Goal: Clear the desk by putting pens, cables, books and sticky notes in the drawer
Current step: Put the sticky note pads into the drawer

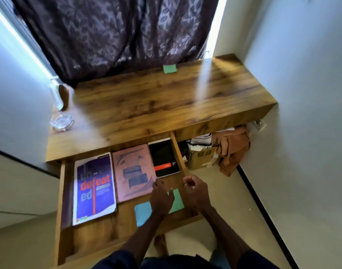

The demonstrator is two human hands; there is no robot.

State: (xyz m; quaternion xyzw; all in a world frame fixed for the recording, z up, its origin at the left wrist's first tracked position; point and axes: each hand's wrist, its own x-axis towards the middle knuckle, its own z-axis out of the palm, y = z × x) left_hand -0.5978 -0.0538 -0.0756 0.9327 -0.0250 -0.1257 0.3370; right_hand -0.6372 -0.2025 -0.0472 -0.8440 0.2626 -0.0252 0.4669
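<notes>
Both hands hover over the open drawer [100, 237]: left hand [161, 197] slack-fingered between blue note [143, 212] and green note [177, 202], right hand [195, 191] loosely curled, empty. Thin paper squares, they could cling to my skin and lift out. Beyond the drawer, a desk note [169, 68] waits.

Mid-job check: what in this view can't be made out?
Head view, green sticky note in the drawer: partly covered by the left hand.
Head view, blue sticky note: one edge under the left wrist.
Head view, right hand: curled fingers blurred, any hold unclear.
</notes>
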